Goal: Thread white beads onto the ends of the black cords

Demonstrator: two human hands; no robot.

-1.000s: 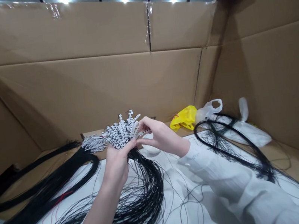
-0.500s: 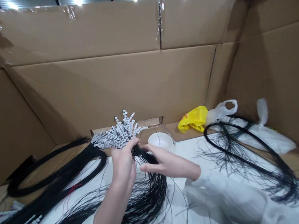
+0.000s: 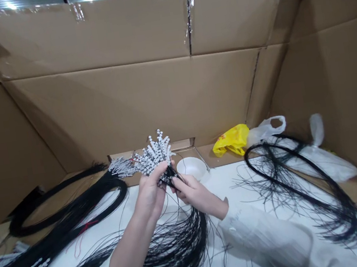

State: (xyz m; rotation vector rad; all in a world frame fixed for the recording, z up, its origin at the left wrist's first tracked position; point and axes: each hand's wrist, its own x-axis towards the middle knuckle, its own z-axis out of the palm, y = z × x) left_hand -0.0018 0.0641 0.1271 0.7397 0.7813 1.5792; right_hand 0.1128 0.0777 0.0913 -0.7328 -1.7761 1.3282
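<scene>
My left hand (image 3: 150,195) is closed round a bundle of thin black cords (image 3: 179,246) just below their white beaded tips (image 3: 154,154), which fan upward above my fingers. The cords hang down in a long loop over the white sheet (image 3: 227,184). My right hand (image 3: 190,190) is closed too, its fingers pinching the same bundle from the right, close against my left hand. Both arms wear white sleeves.
More black cord loops lie at the left (image 3: 71,209) and right (image 3: 294,178). A white bowl (image 3: 191,167) sits just behind my hands. A yellow bag (image 3: 232,139) and clear plastic bags (image 3: 321,158) lie at the back right. Cardboard walls (image 3: 146,102) enclose the table.
My right hand moved from the beaded tips down to the cords, then came up against my left hand and gripped the bundle. The bundle tilted slightly to the right.
</scene>
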